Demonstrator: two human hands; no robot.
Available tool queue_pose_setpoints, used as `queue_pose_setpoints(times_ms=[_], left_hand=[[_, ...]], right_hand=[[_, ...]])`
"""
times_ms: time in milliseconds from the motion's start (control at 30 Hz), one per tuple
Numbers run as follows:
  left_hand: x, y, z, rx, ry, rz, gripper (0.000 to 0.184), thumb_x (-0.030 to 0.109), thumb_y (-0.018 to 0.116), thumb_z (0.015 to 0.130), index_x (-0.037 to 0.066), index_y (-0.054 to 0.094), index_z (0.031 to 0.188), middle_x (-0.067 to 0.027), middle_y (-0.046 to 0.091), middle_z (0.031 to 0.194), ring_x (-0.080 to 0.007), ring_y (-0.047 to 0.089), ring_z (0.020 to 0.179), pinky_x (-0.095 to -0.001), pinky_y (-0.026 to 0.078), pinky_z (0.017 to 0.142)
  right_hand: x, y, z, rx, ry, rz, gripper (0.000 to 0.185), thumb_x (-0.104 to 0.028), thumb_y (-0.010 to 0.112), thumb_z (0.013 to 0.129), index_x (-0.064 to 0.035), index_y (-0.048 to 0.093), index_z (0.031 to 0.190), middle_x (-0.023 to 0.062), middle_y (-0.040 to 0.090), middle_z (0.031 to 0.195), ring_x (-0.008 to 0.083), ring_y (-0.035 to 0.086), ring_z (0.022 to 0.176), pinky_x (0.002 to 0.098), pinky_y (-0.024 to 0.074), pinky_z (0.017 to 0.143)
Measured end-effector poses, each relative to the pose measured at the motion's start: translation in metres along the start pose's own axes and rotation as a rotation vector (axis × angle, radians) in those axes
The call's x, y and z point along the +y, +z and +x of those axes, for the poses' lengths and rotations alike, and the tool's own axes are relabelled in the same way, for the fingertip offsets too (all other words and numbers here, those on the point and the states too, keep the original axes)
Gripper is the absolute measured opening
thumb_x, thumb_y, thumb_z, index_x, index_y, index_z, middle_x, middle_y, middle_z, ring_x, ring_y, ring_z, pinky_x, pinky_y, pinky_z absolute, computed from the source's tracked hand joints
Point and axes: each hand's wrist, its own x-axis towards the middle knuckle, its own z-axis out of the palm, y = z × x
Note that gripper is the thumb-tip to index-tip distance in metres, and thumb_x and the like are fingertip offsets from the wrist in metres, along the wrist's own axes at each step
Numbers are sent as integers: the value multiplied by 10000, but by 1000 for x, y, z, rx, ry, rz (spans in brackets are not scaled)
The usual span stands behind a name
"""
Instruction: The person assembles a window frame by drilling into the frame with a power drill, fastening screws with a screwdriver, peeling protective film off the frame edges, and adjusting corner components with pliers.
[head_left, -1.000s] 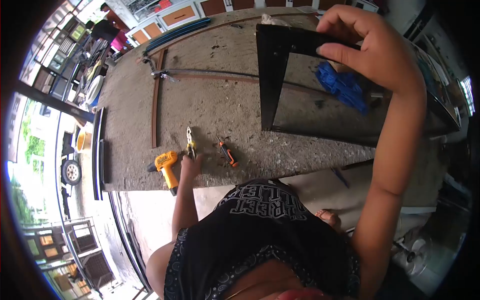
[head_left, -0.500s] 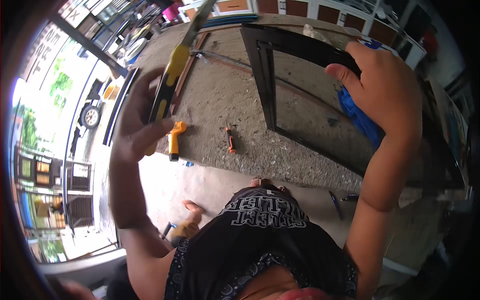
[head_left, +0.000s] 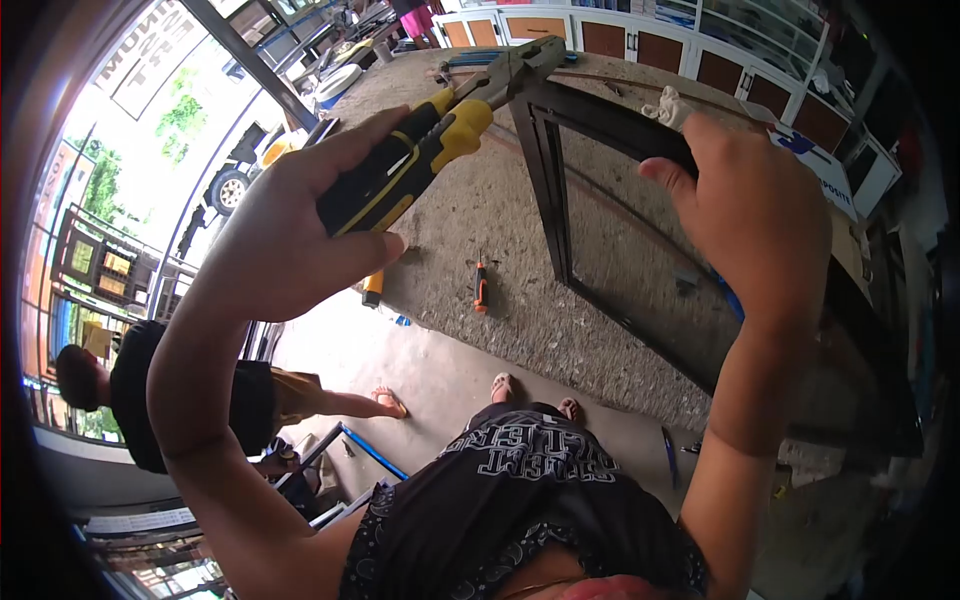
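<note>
My left hand [head_left: 270,230] is wrapped around the black and yellow handles of a pair of pliers [head_left: 440,135]. The pliers' jaws are at the upper corner of a dark rectangular metal frame [head_left: 552,195]; whether they grip it I cannot tell. My right hand [head_left: 770,215] holds the frame's top edge, thumb on the near side, keeping the frame tilted up over the rough worktable [head_left: 440,290]. Between my hands lies an orange and black screwdriver [head_left: 481,290]. A yellow tool with a black end [head_left: 373,288] is mostly hidden behind my left hand.
Another person [head_left: 180,395] is at the lower left, close to a blue-edged frame [head_left: 370,450]. White cabinets [head_left: 605,38] line the back. A whitish cloth [head_left: 668,106] rests behind the frame. A blue tool [head_left: 670,458] lies on the floor.
My left hand has brought the pliers right, their jaws now at the frame's corner. The view has shifted, and more of the other person shows at lower left.
</note>
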Motion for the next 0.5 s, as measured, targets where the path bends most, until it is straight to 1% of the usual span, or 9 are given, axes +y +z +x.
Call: queue_pose_setpoints(times_ms=[200,300,400,433,500], left_hand=[[-8,-3,6,-33,31,75,877,11,687,649,111,430,1482,-50,624,1096,-98,550,895,-254,450,865],[2,-5,1,9,-6,29,864,20,675,668,109,419,1488,-70,622,1134,-120,567,928,-266,449,902],[-3,6,5,282,192,-59,814,133,731,738,65,402,1479,-86,673,1022,-126,622,869,-278,498,841],[-5,8,4,270,137,-59,859,62,661,690,82,382,1501,-106,622,1191,-127,566,1001,-285,429,961],[-2,2,6,-13,28,90,868,77,667,686,71,373,1503,-105,621,1193,-122,562,1009,-283,425,964]], right_hand=[[1,0,1,-5,-16,-26,473,-531,602,870,-58,623,875,163,649,691,361,672,701,445,513,560],[0,-1,1,-11,-8,-24,472,-527,599,876,-56,621,880,159,646,681,361,670,692,442,512,558],[0,1,2,2,-25,-12,471,-522,597,881,-52,620,881,156,642,669,362,666,679,442,509,557],[-1,2,1,12,-36,-8,470,-520,597,882,-51,619,881,155,640,665,363,664,674,442,507,557],[-4,0,1,-28,-26,-16,472,-520,598,882,-49,624,889,154,637,659,363,661,667,441,505,555]])
